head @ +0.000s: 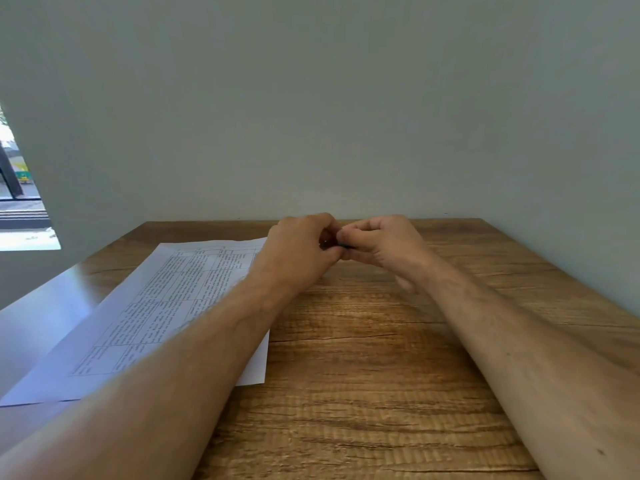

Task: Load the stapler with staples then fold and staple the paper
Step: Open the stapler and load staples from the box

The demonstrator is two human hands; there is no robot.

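Both hands meet at the far edge of the wooden table (381, 341), left hand (301, 247) and right hand (384, 244) pinched on a small dark thing (341, 244), likely the stapler; paper (166, 299) lies flat, unfolded, unstapled at my left

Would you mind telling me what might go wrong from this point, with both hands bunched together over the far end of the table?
1. The small dark object pinched between the left hand and right hand is nearly hidden; it may slip or shed pieces onto the wooden table.
2. The left forearm lies across the printed paper, so moving it may drag or crease the sheet.
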